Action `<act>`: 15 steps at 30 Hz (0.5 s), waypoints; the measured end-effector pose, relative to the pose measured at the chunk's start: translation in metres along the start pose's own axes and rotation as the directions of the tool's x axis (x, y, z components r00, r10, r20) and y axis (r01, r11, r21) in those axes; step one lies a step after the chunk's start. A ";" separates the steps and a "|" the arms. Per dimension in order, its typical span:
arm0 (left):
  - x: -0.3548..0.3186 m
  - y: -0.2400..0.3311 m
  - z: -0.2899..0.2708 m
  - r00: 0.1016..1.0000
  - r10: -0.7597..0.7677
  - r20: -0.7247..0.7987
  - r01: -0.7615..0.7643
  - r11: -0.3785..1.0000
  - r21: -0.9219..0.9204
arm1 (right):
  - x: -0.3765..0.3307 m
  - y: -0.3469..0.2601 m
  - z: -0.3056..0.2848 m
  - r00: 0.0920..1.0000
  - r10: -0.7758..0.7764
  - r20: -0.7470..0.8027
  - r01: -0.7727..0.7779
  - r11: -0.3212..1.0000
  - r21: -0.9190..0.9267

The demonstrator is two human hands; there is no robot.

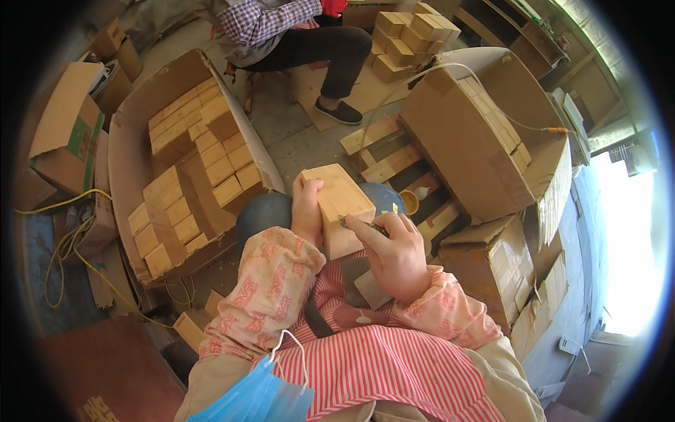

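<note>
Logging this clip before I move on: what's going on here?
A seated person holds a pale wooden block upright on their lap, left hand gripping its side, right hand pressing a small dark tool against its face. A large cardboard box of similar blocks stands to their left. Another person sits opposite.

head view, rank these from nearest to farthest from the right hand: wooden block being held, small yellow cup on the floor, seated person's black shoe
1. Wooden block: touching the right hand, just to its left.
2. Small yellow cup: on the floor just above the hand.
3. Black shoe: far up the picture, by the seated person.
</note>
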State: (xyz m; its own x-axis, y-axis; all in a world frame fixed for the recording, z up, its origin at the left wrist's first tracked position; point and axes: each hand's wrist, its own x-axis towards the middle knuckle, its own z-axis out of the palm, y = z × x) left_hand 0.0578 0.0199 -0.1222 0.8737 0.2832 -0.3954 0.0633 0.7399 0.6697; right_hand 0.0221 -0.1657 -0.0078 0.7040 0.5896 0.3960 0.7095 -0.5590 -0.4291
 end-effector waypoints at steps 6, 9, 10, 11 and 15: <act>-0.004 0.003 0.003 1.000 0.003 -0.011 -0.003 1.000 0.002 | 0.004 -0.001 0.001 0.999 -0.035 -0.001 0.035 0.998 0.054; -0.004 0.003 0.003 1.000 -0.008 -0.009 0.008 1.000 0.001 | 0.004 -0.001 0.002 1.000 -0.006 0.019 0.005 0.999 0.046; -0.004 0.003 0.003 1.000 0.009 -0.015 -0.009 1.000 0.017 | 0.004 -0.001 0.001 1.000 -0.002 0.026 0.001 0.999 0.042; -0.004 0.003 0.003 1.000 0.015 -0.022 -0.014 1.000 0.023 | 0.004 -0.001 0.001 1.000 -0.001 0.008 0.001 0.999 0.048; -0.003 0.002 0.002 1.000 0.001 -0.002 -0.001 1.000 0.007 | 0.004 0.000 0.001 1.000 -0.026 0.010 0.026 0.999 0.039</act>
State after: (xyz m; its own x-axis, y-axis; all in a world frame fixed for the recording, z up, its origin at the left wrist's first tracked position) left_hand 0.0567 0.0193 -0.1183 0.8729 0.2849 -0.3961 0.0660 0.7354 0.6744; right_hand 0.0249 -0.1622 -0.0066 0.6848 0.6097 0.3991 0.7256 -0.5202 -0.4504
